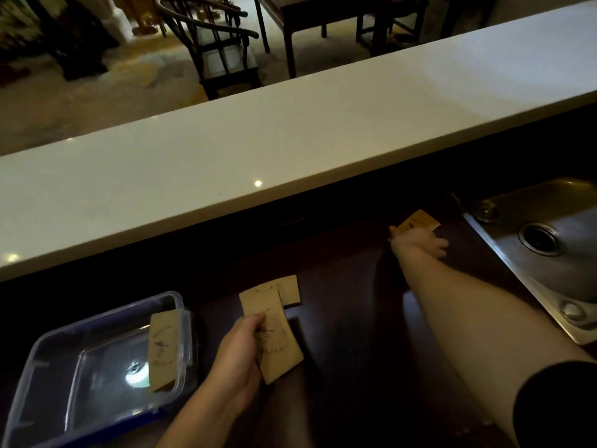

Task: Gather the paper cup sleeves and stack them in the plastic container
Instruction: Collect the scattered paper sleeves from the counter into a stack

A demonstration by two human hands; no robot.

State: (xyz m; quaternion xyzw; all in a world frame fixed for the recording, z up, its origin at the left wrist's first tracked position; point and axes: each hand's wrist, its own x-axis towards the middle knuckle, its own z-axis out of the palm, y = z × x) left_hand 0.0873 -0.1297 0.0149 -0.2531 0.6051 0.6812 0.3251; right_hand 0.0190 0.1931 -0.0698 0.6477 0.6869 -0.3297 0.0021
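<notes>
Right grip (420, 242) outstretched on sleeve (418, 220)

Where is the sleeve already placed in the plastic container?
In the head view, lower left: the sleeve leans against the right wall inside the plastic container, just left of the left hand.

No text, brand or number can be read anywhere in the head view. The brown paper sleeve (274, 331) held in the left hand (237, 354) carries a dark reddish printed design with a row of marks along its lower edge, too blurred to make out as letters; the sleeve leaning inside the clear plastic container (163, 350) bears the same kind of print, equally unreadable. The sleeve under the right hand (418, 221) shows only a faint smudge of print, and the sleeve lying flat on the worktop (289, 287) shows faint marks that cannot be read.
</notes>
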